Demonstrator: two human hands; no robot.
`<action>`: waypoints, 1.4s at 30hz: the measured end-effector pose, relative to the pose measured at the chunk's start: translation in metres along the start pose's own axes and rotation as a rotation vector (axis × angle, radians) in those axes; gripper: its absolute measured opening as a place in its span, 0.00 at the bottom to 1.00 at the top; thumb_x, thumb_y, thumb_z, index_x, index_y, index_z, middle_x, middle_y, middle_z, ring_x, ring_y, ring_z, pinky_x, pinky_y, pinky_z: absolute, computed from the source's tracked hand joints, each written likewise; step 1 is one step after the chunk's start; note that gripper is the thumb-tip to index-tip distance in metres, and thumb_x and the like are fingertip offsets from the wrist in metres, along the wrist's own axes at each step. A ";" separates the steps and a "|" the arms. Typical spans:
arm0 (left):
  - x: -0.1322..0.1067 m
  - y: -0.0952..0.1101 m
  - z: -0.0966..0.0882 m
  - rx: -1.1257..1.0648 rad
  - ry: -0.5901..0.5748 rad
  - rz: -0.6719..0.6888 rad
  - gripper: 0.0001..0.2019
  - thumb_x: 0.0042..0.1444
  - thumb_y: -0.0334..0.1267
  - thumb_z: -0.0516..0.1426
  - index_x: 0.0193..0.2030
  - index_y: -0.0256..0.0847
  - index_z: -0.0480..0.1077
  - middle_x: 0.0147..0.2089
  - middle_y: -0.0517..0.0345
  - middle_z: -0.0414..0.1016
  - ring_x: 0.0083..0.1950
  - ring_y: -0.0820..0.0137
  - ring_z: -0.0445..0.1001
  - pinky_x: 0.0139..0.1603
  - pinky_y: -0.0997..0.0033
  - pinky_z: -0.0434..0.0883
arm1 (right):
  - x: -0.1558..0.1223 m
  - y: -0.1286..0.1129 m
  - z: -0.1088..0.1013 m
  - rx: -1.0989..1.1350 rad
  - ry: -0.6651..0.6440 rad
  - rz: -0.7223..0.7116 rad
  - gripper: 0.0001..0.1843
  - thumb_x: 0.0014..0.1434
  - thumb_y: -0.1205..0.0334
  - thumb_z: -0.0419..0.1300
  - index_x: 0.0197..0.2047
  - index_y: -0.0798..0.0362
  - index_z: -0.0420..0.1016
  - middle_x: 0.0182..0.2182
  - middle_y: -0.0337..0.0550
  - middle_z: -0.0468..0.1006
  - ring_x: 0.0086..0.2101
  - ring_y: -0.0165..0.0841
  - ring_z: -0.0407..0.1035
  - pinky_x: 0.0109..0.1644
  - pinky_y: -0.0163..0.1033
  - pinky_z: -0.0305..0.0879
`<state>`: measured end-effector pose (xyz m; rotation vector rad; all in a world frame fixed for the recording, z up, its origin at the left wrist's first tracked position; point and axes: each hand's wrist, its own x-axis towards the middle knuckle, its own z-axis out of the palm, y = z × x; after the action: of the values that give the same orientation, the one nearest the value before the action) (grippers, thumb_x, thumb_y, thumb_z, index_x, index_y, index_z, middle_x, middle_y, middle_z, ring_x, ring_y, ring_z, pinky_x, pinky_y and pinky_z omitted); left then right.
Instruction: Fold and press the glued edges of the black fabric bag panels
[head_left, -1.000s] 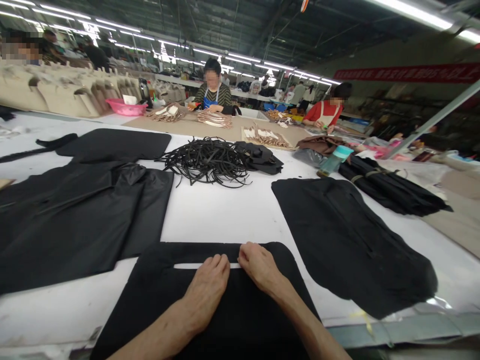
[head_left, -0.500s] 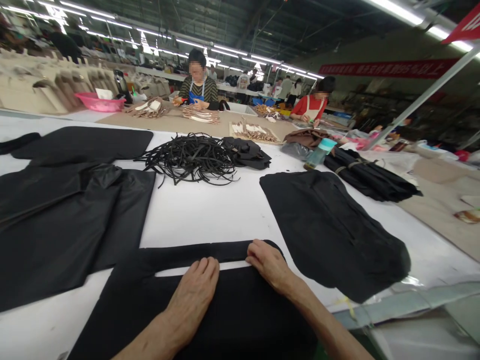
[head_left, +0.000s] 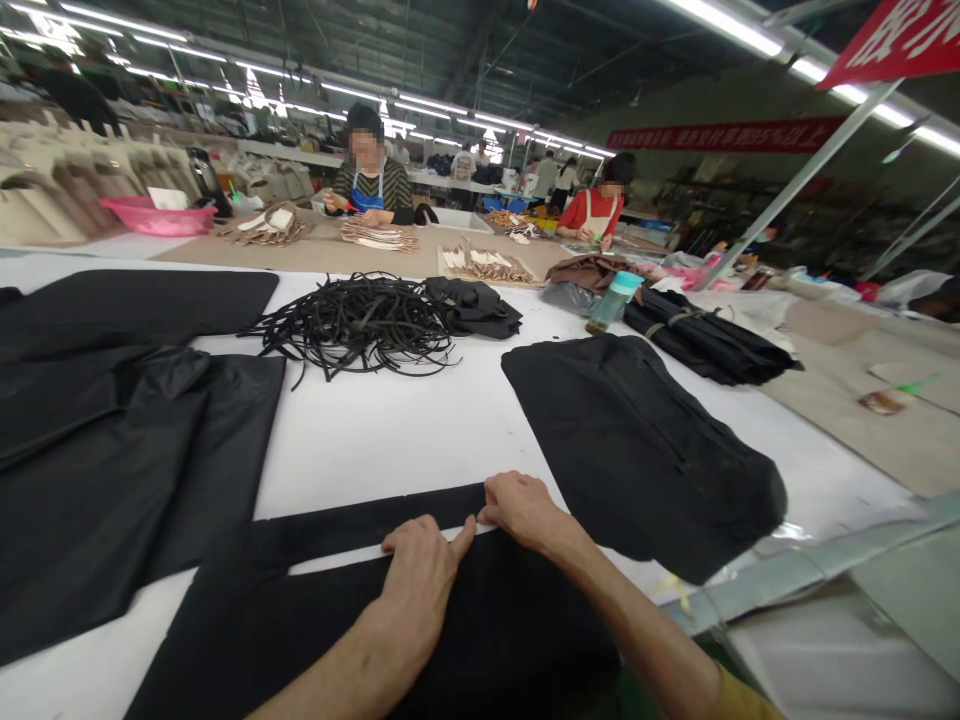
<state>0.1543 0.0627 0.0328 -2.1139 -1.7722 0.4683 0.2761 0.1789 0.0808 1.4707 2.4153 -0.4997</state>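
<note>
In front of me lies a black leather-like panel (head_left: 322,630) with a long slot near its far edge, through which white table shows. Beyond the slot runs a narrow strip (head_left: 375,517) of the same black material. My right hand (head_left: 521,508) pinches the strip near its right end, fingers closed on it. Resting on the panel across the slot is my left hand (head_left: 420,580). Its fingers are bent at the strip's near edge, and its thumb points out toward my right fingertips. The fingertips' undersides are hidden.
Black sheets (head_left: 82,480) lie on the left, a black piece (head_left: 645,450) on the right. Further back are a heap of black strips (head_left: 360,325), a bottle with a turquoise lid (head_left: 615,300) and a tied black bundle (head_left: 712,335). Two co-workers sit across the table.
My left hand has slid right along the slot, its thumb now stretched toward my right hand. My right hand keeps its pinch on the strip. The view has turned slightly.
</note>
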 end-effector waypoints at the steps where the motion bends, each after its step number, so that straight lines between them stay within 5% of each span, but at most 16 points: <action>1: 0.001 0.003 0.002 0.069 0.016 0.014 0.31 0.56 0.29 0.46 0.65 0.58 0.44 0.31 0.53 0.69 0.29 0.60 0.69 0.29 0.61 0.64 | 0.000 0.004 0.001 0.003 0.008 0.021 0.09 0.49 0.60 0.60 0.32 0.55 0.76 0.32 0.50 0.77 0.35 0.40 0.70 0.33 0.36 0.55; 5: 0.001 0.008 0.007 0.192 0.045 0.058 0.34 0.55 0.29 0.44 0.66 0.54 0.36 0.30 0.52 0.69 0.29 0.59 0.69 0.30 0.60 0.64 | -0.001 0.023 0.004 0.044 0.028 0.052 0.09 0.47 0.56 0.62 0.31 0.52 0.74 0.32 0.44 0.77 0.35 0.37 0.69 0.32 0.35 0.54; 9: 0.002 0.007 0.003 0.198 -0.009 0.036 0.34 0.55 0.28 0.43 0.66 0.56 0.35 0.30 0.52 0.70 0.29 0.60 0.70 0.29 0.60 0.64 | -0.005 0.034 0.002 0.077 0.098 0.083 0.04 0.52 0.63 0.57 0.32 0.52 0.72 0.33 0.43 0.76 0.36 0.35 0.68 0.34 0.35 0.53; 16: 0.004 0.012 0.004 0.175 -0.018 0.005 0.34 0.56 0.28 0.45 0.66 0.56 0.34 0.32 0.51 0.71 0.29 0.59 0.71 0.30 0.57 0.65 | -0.009 0.020 0.017 0.207 0.116 0.040 0.04 0.52 0.60 0.58 0.28 0.50 0.71 0.27 0.35 0.74 0.32 0.29 0.66 0.32 0.31 0.51; 20: 0.003 0.005 -0.001 0.004 -0.069 0.000 0.32 0.57 0.27 0.45 0.65 0.60 0.42 0.33 0.50 0.71 0.31 0.57 0.71 0.29 0.58 0.65 | -0.005 0.019 0.022 0.209 0.091 0.079 0.04 0.50 0.61 0.58 0.26 0.51 0.70 0.26 0.36 0.73 0.31 0.30 0.65 0.30 0.32 0.49; 26: -0.016 -0.022 -0.002 -0.381 -0.034 0.017 0.25 0.53 0.30 0.52 0.60 0.39 0.57 0.41 0.44 0.69 0.41 0.58 0.69 0.35 0.59 0.69 | -0.004 0.021 0.017 0.139 0.010 0.076 0.06 0.52 0.62 0.55 0.24 0.52 0.67 0.26 0.38 0.74 0.30 0.32 0.67 0.30 0.34 0.50; 28: -0.028 -0.033 0.001 -0.442 -0.037 0.054 0.35 0.43 0.36 0.61 0.58 0.31 0.57 0.47 0.42 0.68 0.46 0.58 0.67 0.44 0.59 0.68 | -0.009 0.015 0.016 0.054 0.045 0.109 0.07 0.55 0.64 0.51 0.27 0.52 0.66 0.29 0.43 0.74 0.33 0.36 0.67 0.30 0.36 0.50; 31: -0.053 -0.047 0.010 -0.578 0.003 0.138 0.46 0.30 0.39 0.66 0.58 0.27 0.55 0.57 0.36 0.61 0.56 0.54 0.60 0.58 0.59 0.61 | -0.021 -0.005 0.017 -0.105 0.182 0.126 0.10 0.60 0.65 0.45 0.34 0.51 0.66 0.34 0.47 0.73 0.36 0.41 0.67 0.32 0.39 0.50; 33: -0.071 -0.053 0.021 -0.630 0.062 0.147 0.40 0.39 0.40 0.63 0.59 0.28 0.54 0.62 0.37 0.57 0.61 0.55 0.56 0.63 0.61 0.54 | -0.028 -0.028 0.018 -0.087 0.239 0.016 0.09 0.60 0.65 0.46 0.35 0.50 0.67 0.34 0.43 0.74 0.35 0.38 0.67 0.34 0.39 0.51; 38: -0.106 -0.060 0.057 -0.561 0.129 -0.009 0.26 0.51 0.30 0.52 0.59 0.30 0.55 0.61 0.40 0.60 0.62 0.57 0.57 0.64 0.59 0.53 | -0.021 -0.108 0.024 0.211 0.122 -0.357 0.07 0.57 0.63 0.52 0.29 0.49 0.68 0.28 0.35 0.74 0.32 0.30 0.66 0.35 0.33 0.54; 42: -0.117 -0.061 0.074 -0.443 0.165 -0.158 0.22 0.54 0.25 0.48 0.57 0.34 0.60 0.58 0.42 0.65 0.61 0.57 0.61 0.61 0.58 0.58 | 0.004 -0.162 0.034 0.180 0.050 -0.404 0.08 0.58 0.60 0.53 0.32 0.49 0.72 0.29 0.36 0.76 0.33 0.29 0.68 0.35 0.32 0.56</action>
<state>0.0479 -0.0394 -0.0006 -2.1819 -2.0655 -0.1541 0.1310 0.0987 0.0731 1.0611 2.7807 -0.7926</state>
